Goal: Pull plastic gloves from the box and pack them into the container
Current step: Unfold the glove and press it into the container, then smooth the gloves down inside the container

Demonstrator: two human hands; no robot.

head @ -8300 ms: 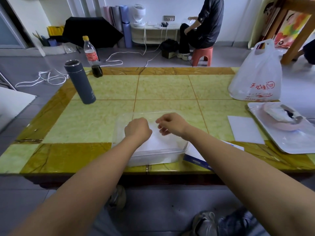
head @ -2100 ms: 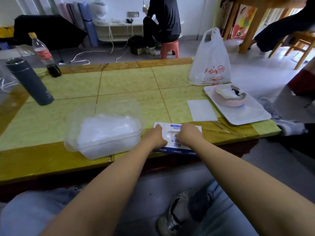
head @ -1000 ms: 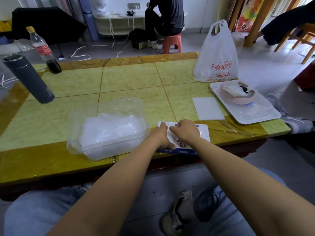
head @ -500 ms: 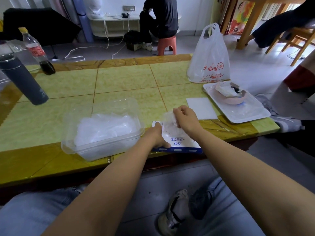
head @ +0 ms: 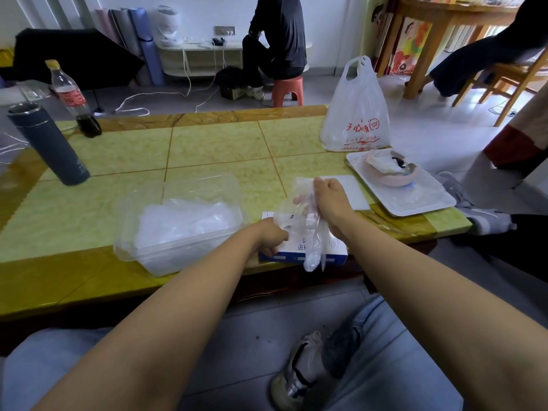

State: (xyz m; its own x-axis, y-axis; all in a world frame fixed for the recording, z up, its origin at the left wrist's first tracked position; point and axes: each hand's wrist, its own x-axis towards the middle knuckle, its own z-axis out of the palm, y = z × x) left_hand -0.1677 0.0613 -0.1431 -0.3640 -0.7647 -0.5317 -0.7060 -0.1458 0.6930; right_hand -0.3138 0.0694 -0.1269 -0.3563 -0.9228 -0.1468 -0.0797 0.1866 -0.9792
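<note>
Pinching a clear plastic glove (head: pixel 308 232) in our right hand (head: pixel 329 200), we hold it dangling over the blue-and-white glove box (head: pixel 333 250), which our left hand (head: pixel 271 237) grips at the near edge of the tabletop (head: pixel 222 143), just beside the clear container (head: pixel 178 258) heaped with gloves (head: pixel 184 221).

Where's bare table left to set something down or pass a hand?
Biggest patch: far tiles of the table, between cola bottle and plastic bag. Also the strip between flask and container, and the near-left edge. Crowded: near-right corner, where glove box, white card and tray sit close, left hand on the box, right hand holding a glove.
</note>
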